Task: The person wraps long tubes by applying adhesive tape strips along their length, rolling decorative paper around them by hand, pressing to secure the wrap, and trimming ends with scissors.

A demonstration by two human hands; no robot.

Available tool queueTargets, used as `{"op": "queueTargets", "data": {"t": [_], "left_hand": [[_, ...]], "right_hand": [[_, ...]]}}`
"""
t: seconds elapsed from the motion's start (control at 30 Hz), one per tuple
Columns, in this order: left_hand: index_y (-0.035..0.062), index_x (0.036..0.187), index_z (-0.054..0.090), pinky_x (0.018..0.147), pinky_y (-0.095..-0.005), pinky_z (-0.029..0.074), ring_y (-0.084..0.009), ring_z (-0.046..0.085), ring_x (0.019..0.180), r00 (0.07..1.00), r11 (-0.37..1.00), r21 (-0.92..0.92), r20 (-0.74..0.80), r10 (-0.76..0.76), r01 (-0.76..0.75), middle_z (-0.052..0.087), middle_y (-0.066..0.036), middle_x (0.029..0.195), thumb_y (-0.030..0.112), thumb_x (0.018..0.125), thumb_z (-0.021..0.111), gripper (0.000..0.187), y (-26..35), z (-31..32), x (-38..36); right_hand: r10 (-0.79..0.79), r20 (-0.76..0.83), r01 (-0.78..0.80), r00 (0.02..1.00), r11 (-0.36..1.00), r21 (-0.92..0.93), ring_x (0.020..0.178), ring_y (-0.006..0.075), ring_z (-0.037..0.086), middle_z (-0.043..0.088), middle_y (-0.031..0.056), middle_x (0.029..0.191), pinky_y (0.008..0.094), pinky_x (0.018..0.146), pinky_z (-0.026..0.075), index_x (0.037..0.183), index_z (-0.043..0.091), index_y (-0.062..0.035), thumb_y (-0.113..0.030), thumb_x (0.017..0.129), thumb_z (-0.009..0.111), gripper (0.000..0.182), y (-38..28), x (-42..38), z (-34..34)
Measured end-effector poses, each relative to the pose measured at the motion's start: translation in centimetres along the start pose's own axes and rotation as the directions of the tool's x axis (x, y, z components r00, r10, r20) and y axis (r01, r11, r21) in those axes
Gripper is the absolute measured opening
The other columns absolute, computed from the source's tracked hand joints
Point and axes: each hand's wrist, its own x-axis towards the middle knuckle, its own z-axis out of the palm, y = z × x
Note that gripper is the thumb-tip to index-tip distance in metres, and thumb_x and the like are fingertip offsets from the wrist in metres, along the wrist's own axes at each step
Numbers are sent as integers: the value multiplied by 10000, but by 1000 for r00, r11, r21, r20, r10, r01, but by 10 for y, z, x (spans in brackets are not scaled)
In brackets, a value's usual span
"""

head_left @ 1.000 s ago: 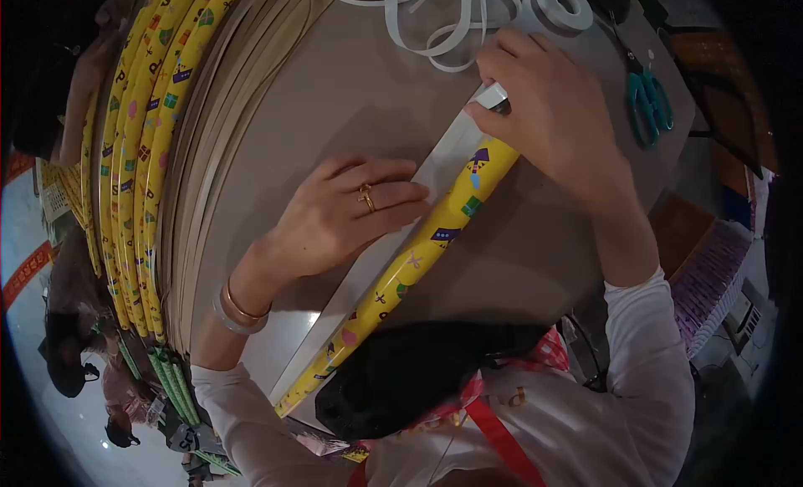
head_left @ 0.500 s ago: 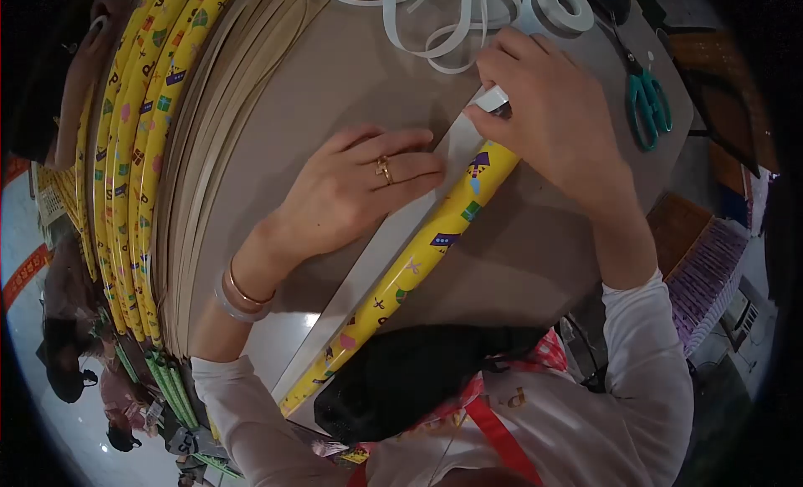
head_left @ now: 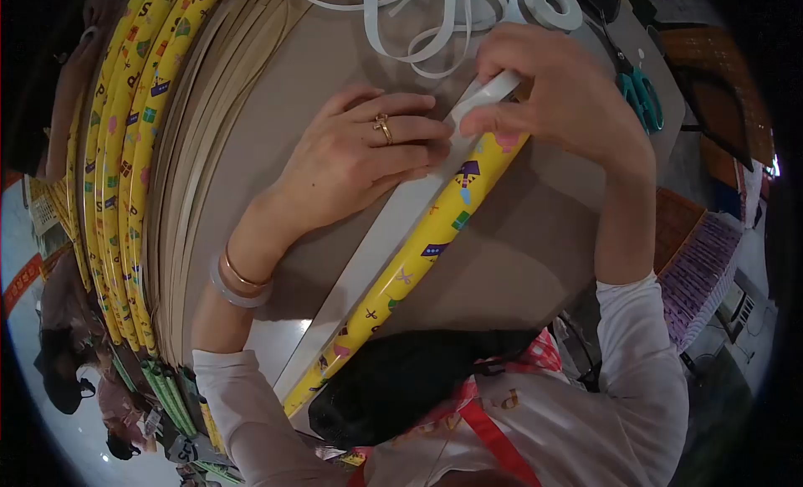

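A yellow patterned roll (head_left: 410,265) with a white paper edge (head_left: 360,269) lies diagonally across the brown table (head_left: 535,261). My right hand (head_left: 560,94) is closed at the roll's upper end, with thumb and fingers on a white strip (head_left: 499,85) that bends over there. Part of that end is hidden behind the fingers. My left hand (head_left: 351,161) has a ring on one finger and rests with its fingers stretched out, their tips on the white edge just below the strip.
Loose white tape (head_left: 374,27) and a white tape roll (head_left: 553,5) are at the top. Teal-handled scissors (head_left: 642,102) lie at the upper right. More yellow rolls (head_left: 109,177) and brown strips (head_left: 188,152) curve along the left. People (head_left: 63,361) show at the far left.
My right hand has turned and shifted slightly right, and more of the white strip shows at its thumb. My left hand has moved a little up and right along the edge.
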Motion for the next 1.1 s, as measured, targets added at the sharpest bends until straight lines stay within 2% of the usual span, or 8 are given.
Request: {"op": "queueTargets", "data": {"t": [0.03,0.07,0.17,0.23,0.77,0.9,1.1], "left_hand": [[125,882,653,890,-347,385,-159,543,1082,1000,1000,-1,15,-8,8,624,51,1014,170,715,687,177,-1,-1,1],[130,890,654,899,-353,380,-158,540,1087,999,1000,1,30,-17,17,624,56,1028,184,709,692,192,-2,-3,2],[132,906,651,916,-365,370,-160,524,1116,997,999,30,69,-33,31,621,71,1040,190,705,695,214,-2,-8,7],[131,910,649,919,-369,366,-161,515,1132,996,999,37,83,-35,32,619,78,1045,196,701,697,224,-1,-10,11],[133,945,660,912,-348,354,-153,480,1164,984,990,138,177,0,-25,600,89,1115,238,666,707,301,-2,-15,16],[131,933,655,910,-350,357,-155,482,1160,985,990,138,173,10,-34,588,85,1136,235,651,716,307,-3,-17,19],[131,917,624,903,-359,366,-167,485,1158,973,998,43,230,24,-35,585,71,1141,226,627,733,325,-10,-19,25]], "right_hand": [[131,201,-162,971,975,150,769,157,522,534,13,867,281,687,420,811,553,-53,-292,695,741,326,0,4,-9],[151,237,-200,960,959,199,767,158,518,529,14,865,282,685,417,810,549,-53,-295,696,740,329,4,5,-13],[37,119,-60,992,978,197,762,160,507,515,17,859,283,681,410,806,536,-52,-302,697,736,339,15,7,-12],[21,99,-42,995,978,206,758,162,500,506,19,855,284,678,405,804,527,-51,-307,697,733,345,20,5,-13],[-12,58,0,998,977,215,729,177,442,432,36,824,293,654,367,784,458,-45,-345,702,713,402,30,3,-15],[-10,44,0,999,976,216,722,180,427,414,41,816,296,648,357,780,440,-44,-355,704,708,417,32,1,-16],[-30,16,26,999,977,212,711,186,406,386,47,804,299,639,343,772,414,-42,-369,706,700,439,33,1,-15]]}}
